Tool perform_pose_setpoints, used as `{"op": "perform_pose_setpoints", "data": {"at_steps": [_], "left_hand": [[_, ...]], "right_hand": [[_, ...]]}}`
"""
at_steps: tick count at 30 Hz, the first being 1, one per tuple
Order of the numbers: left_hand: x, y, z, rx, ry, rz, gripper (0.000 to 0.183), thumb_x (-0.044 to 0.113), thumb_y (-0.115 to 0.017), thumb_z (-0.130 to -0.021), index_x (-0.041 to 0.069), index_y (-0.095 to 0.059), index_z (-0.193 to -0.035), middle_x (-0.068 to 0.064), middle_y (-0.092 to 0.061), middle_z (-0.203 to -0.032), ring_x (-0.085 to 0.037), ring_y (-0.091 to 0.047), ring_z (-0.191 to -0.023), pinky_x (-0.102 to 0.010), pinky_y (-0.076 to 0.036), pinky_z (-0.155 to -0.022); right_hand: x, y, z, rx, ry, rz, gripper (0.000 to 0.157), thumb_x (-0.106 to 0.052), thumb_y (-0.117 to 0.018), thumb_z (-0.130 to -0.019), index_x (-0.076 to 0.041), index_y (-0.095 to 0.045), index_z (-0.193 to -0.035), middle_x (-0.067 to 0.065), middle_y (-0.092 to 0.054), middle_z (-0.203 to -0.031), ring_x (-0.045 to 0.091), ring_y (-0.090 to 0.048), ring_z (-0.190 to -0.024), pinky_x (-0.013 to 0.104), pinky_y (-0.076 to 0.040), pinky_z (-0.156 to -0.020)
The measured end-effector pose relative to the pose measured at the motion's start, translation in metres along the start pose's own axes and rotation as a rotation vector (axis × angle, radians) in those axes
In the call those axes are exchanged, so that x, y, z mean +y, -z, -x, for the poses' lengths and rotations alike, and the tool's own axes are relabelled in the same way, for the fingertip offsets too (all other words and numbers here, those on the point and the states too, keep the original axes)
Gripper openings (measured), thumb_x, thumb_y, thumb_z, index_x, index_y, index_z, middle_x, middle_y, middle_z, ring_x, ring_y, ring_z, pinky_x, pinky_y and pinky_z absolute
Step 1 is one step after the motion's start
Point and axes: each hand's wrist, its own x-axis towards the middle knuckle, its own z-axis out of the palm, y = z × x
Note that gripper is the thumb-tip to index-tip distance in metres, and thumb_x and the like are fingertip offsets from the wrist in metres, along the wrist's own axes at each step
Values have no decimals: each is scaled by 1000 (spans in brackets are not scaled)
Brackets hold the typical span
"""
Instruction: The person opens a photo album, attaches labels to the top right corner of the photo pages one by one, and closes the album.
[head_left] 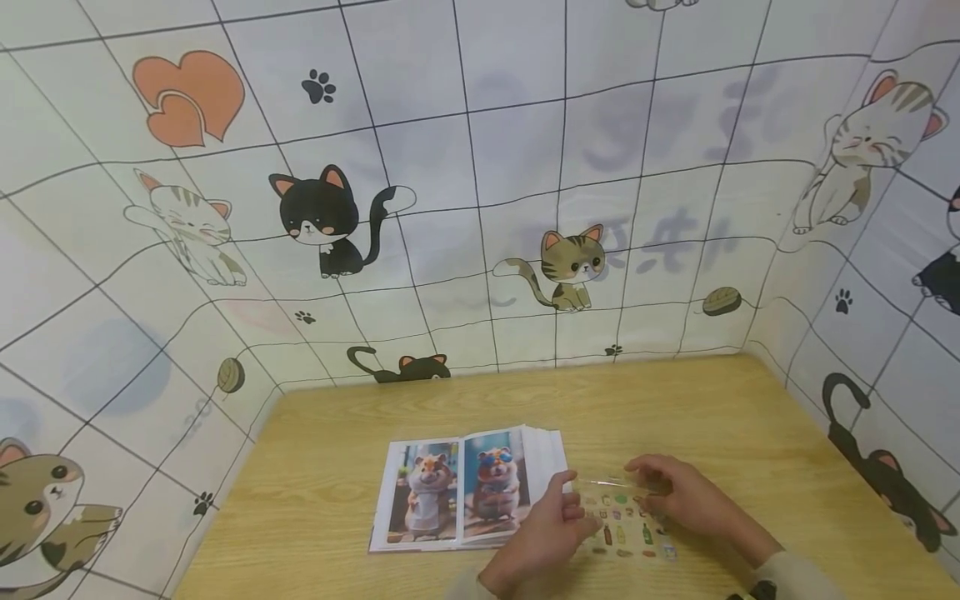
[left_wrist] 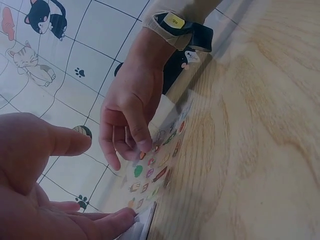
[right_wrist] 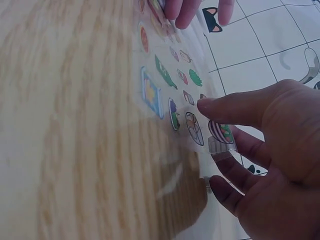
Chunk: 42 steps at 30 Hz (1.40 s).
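Note:
A clear sticker sheet point(head_left: 619, 527) printed with small food and bottle pictures lies over the table, its far edge tilted up. My right hand point(head_left: 686, 497) pinches its right side; in the right wrist view the thumb point(right_wrist: 215, 107) is on the face of the sheet and fingers are behind it. At the left side of the sheet is my left hand point(head_left: 546, 527). In the left wrist view its fingers are fairly straight, the thumb point(left_wrist: 70, 141) stands apart, and the fingertips rest near the album's edge. The open photo album point(head_left: 460, 492) shows two hamster pictures, its right part covered by the left hand.
The wooden table point(head_left: 322, 467) carries the album and the sheet. Behind and on both sides hangs a white gridded sheet of cloth or plastic point(head_left: 420, 183) with cartoon cats. A dark strap point(left_wrist: 192, 34) is on the right wrist.

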Motion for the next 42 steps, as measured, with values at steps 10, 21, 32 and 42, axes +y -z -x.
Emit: {"op": "perform_pose_setpoints", "data": {"at_steps": [10,21,32,42], "left_hand": [[3,-5,-6,108,-13,20,80,25,-70,-90,9,-22,-152,-19,-58,-127,-32,-59,-114,-52,-47,-98],[-1,-6,-15,212,-14,232,76,14,-71,-87,1,-29,-149,-7,-72,-106,-23,-69,-98,-42,-53,-88],[-3,-13,-15,264,-63,372,62,6,-64,-90,-1,-35,-145,-10,-75,-102,-18,-71,-85,-25,-54,-71],[-5,-15,-15,269,-31,373,65,8,-67,-88,2,-37,-146,-7,-75,-102,-18,-70,-88,-25,-52,-76]], "right_hand": [[-9,8,4,38,40,-55,42,-18,-74,-86,-10,-61,-126,-4,-64,-100,8,-62,-97,25,-52,-83],[-17,7,7,43,172,-86,40,-17,-74,-87,-9,-62,-125,-1,-68,-102,9,-64,-96,27,-52,-83],[-21,4,7,42,322,-101,37,-14,-72,-89,-16,-62,-125,5,-68,-108,19,-64,-97,28,-52,-80],[-22,3,9,50,362,-105,39,-14,-73,-89,-21,-61,-125,2,-67,-109,16,-64,-97,28,-52,-79]]}}
